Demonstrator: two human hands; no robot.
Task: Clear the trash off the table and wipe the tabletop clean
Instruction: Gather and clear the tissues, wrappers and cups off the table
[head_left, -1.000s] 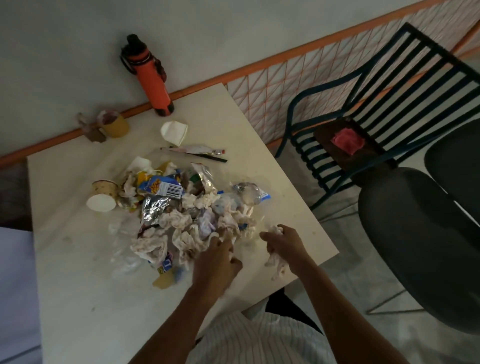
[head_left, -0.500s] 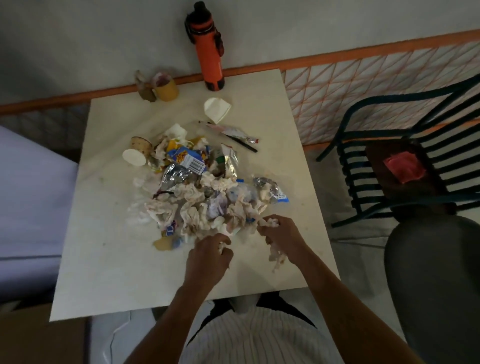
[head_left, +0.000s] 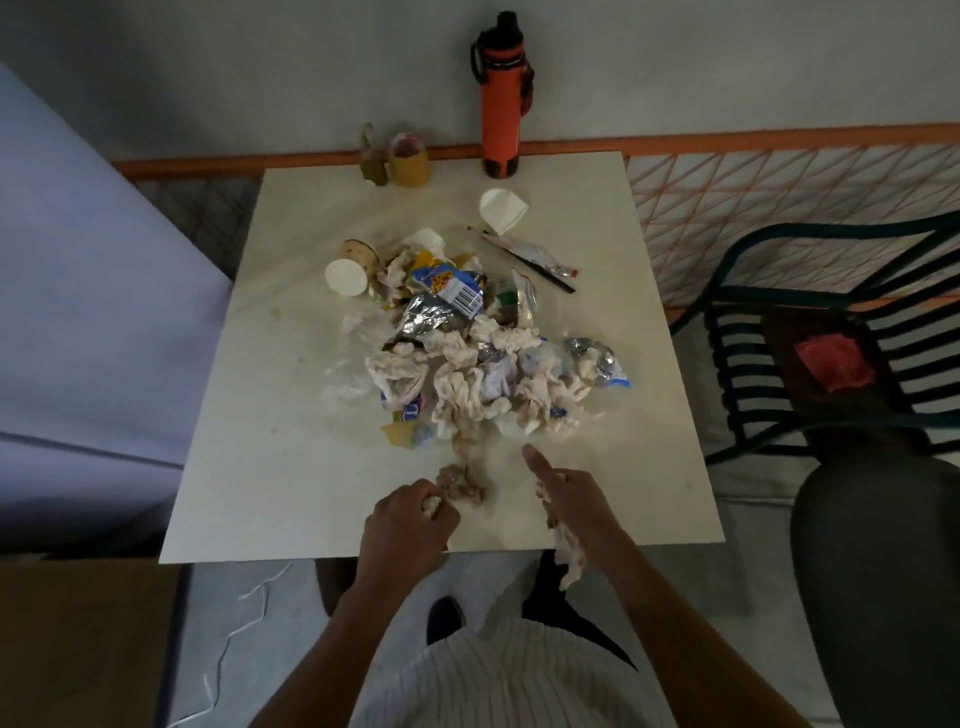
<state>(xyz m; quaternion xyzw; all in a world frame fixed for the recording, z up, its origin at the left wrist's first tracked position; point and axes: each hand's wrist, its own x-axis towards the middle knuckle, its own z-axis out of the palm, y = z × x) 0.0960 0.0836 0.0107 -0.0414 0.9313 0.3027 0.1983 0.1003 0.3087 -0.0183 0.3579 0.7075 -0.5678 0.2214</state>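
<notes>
A heap of trash (head_left: 467, 358) lies in the middle of the pale square table (head_left: 270, 467): crumpled tissues, foil and blue snack wrappers, a tipped paper cup (head_left: 350, 267). My left hand (head_left: 408, 525) is near the front edge, fist closed on a crumpled tissue wad (head_left: 460, 483) that trails back toward the heap. My right hand (head_left: 569, 499) sits to the right of it, holding a crumpled tissue (head_left: 569, 556) that hangs past the table edge, with the thumb stretched toward the heap.
At the back edge stand an orange bottle (head_left: 500, 98), a yellow cup (head_left: 409, 160) and a small brown item (head_left: 373, 163). A white folded cup (head_left: 501, 209) and a long wrapper (head_left: 530, 254) lie behind the heap. A dark slatted chair (head_left: 810, 332) with a red cloth (head_left: 834, 361) stands right; a cardboard box (head_left: 78, 639) is lower left.
Both hands have pulled back from the heap toward the front edge. The left hand has dragged a tissue wad out with it. The view has swung to face the table squarely.
</notes>
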